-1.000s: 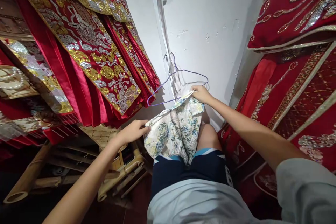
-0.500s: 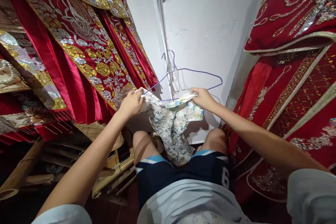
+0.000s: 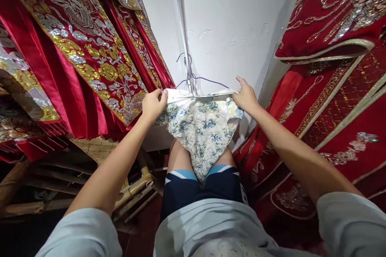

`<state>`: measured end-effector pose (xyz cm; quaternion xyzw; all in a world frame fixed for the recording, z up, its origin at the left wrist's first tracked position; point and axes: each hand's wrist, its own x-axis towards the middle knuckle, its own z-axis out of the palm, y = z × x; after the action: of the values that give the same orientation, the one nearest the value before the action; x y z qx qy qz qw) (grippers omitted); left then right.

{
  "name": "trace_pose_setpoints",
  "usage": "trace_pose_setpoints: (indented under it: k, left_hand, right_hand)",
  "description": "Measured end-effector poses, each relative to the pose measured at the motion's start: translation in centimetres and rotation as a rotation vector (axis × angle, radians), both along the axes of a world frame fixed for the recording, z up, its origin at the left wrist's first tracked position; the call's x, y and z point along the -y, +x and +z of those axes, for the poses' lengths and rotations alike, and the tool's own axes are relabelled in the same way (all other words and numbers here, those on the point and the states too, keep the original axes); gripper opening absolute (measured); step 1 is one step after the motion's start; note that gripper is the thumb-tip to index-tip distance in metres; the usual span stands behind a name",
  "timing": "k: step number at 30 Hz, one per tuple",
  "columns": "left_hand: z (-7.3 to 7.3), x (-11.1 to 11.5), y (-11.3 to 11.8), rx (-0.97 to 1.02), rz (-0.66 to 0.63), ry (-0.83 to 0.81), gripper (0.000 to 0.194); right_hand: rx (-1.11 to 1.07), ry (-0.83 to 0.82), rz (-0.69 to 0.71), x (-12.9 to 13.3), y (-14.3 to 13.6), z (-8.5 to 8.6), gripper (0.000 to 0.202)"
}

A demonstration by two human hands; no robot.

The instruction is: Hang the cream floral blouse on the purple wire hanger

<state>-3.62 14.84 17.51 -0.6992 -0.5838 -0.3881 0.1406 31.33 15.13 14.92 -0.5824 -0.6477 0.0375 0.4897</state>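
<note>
A white garment with a blue and green floral print (image 3: 203, 128) hangs spread between my two hands, above my thighs. My left hand (image 3: 154, 105) pinches its upper left corner, thumb on top. At the upper right corner my right hand (image 3: 245, 95) grips the cloth, its index finger sticking out. The purple wire hanger (image 3: 209, 81) hooks up near a metal strip on the wall. Its shoulders show above the garment's top edge, and its lower part is hidden behind or inside the cloth.
Red embroidered cloths with gold and silver sequins (image 3: 108, 72) hang at the left. More red beaded garments (image 3: 301, 100) hang at the right. A white wall (image 3: 229, 16) with a metal strip (image 3: 181, 16) stands ahead. Bamboo furniture (image 3: 135, 188) is at the lower left.
The garment has been raised and spread flatter, and it now covers the hanger's lower bar and right end. My right hand has moved up and right, with its index finger now extended.
</note>
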Motion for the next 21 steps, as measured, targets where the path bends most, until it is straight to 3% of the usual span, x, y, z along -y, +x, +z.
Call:
trace_pose_setpoints:
  k: [5, 10, 13, 15, 18, 21]
  left_hand:
    - [-0.2, 0.1, 0.3, -0.018, -0.06, 0.018, 0.041]
    - [0.7, -0.2, -1.4, -0.021, 0.002, 0.077, 0.03]
    - [1.6, -0.5, -1.8, 0.042, -0.017, 0.153, 0.024]
    - [1.7, -0.8, -1.2, 0.127, -0.072, 0.117, 0.024]
    - [1.3, -1.3, 0.2, 0.224, -0.203, -0.009, 0.028]
    - [1.1, -1.7, 1.0, 0.158, -0.234, -0.056, 0.036]
  right_hand:
    - [0.068, -0.308, 0.12, -2.4, 1.3, 2.4, 0.035]
    - [0.108, -0.648, 0.434, 0.2, 1.9, 4.9, 0.016]
    - [-0.035, -0.856, 0.579, 1.7, 2.0, 6.5, 0.025]
    - [-0.232, -0.846, 0.65, 2.3, 1.3, 6.8, 0.031]
    - [-0.582, -0.704, 0.831, 2.9, -1.4, 5.4, 0.048]
    - [-0.801, -0.632, 1.004, 3.0, -4.8, 2.6, 0.074]
